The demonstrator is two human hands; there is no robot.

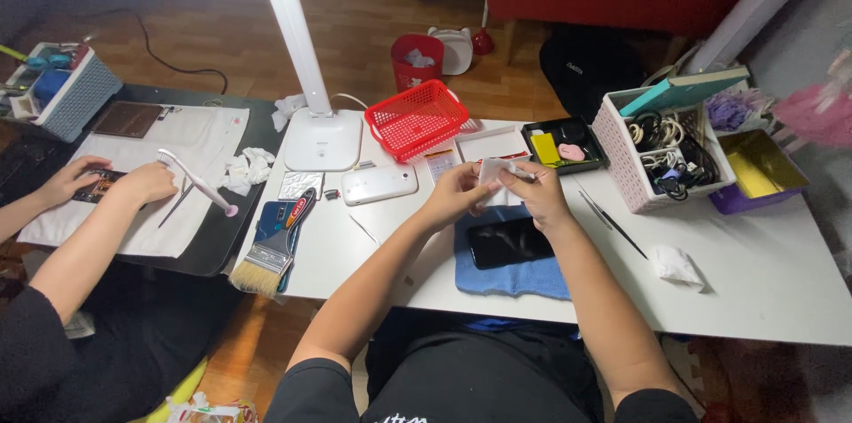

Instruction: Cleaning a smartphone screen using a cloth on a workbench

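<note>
My left hand (pixel 454 193) and my right hand (pixel 537 190) meet above the white table (pixel 763 272), both pinching a small white packet or wipe (pixel 492 171). Just below them a black phone (pixel 509 242) lies screen-up on a blue cloth (pixel 510 276). Thin metal tweezers (pixel 612 223) lie to the right of my right hand. A white device (pixel 379 184) rests to the left of my left hand.
A red basket (pixel 415 118), white desk lamp base (pixel 321 139), black tray (pixel 568 143), white cable basket (pixel 661 157), purple box (pixel 763 170), crumpled tissue (pixel 676 265) and paintbrush (pixel 266 254) stand around. At left another person's hands (pixel 111 183) work on a black table.
</note>
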